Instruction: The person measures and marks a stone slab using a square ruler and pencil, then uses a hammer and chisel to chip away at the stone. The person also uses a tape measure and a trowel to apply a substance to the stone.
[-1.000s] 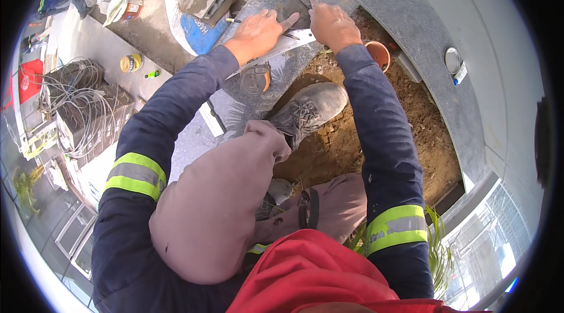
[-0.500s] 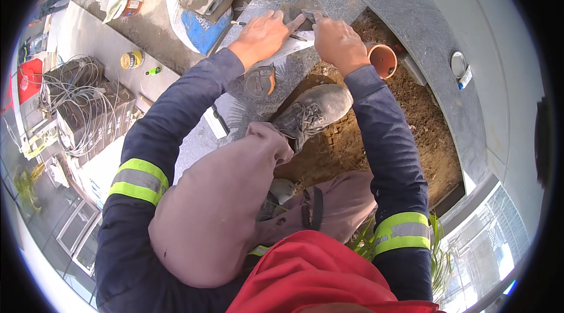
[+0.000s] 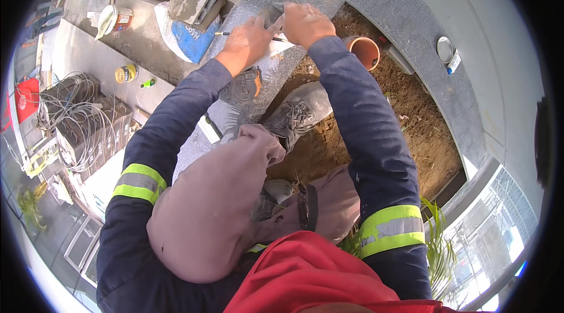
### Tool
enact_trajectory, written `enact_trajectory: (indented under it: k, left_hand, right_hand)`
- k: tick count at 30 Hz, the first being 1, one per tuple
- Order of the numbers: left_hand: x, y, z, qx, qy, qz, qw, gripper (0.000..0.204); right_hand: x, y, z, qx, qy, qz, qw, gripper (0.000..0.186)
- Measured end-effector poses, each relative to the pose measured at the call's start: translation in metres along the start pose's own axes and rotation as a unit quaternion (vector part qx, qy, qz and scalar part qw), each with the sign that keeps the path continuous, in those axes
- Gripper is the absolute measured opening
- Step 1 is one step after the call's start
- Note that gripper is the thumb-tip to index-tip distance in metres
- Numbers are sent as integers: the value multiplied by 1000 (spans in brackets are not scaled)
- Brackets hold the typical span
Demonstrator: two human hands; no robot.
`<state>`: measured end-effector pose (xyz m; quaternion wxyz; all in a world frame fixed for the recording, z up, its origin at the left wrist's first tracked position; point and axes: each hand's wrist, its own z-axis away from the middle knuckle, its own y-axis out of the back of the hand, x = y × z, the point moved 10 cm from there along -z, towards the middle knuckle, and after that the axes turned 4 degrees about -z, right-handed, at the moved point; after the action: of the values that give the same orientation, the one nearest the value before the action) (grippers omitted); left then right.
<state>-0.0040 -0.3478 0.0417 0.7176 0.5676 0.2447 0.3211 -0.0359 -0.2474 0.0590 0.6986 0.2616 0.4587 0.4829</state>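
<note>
My left hand [image 3: 245,44] rests low over the grey granite slab [image 3: 249,1], fingers closed round a thin pencil-like stick [image 3: 222,34] that pokes out on its left. Right against it, my right hand [image 3: 308,24] is curled, its fingers bent down at the slab by a dark patch [image 3: 272,16]. Whatever those fingers grip is hidden behind them. Below the hands lies a bright white flat piece [image 3: 277,48]. Nearer to me, an orange and black tape measure [image 3: 247,84] sits on the slab.
A terracotta pot [image 3: 364,53] stands in the soil bed [image 3: 420,119], beside my shoe [image 3: 302,110]. Leftward are a blue and white sack [image 3: 191,39], a concrete block [image 3: 202,1], a bucket [image 3: 114,21], a yellow can [image 3: 126,74] and a wire-covered crate [image 3: 88,119]. A tape roll [image 3: 444,49] lies right.
My right hand has moved away from me and leftward, closing up to my left hand. The left hand stays at about the same spot on the slab. The whole view has shifted slightly.
</note>
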Motion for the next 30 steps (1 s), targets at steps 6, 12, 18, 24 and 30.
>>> enact_trajectory:
  k: [6,12,18,24,30]
  left_hand:
    - [5,-4,-8,1,-6,2,1000,47]
    - [4,-1,-2,26,-2,9,1000,65]
    - [1,-6,-6,-24,27,16,999,72]
    - [4,4,-12,-26,31,27,999,71]
    - [-3,-1,-11,-13,26,9,1000,72]
  right_hand:
    - [3,6,-26,-20,-15,-45,999,40]
    - [29,-17,48,71,-42,-55,995,34]
    - [30,-17,42,48,-64,-85,993,32]
    - [40,5,14,83,-65,-83,991,31]
    - [44,3,35,95,-55,-89,990,29]
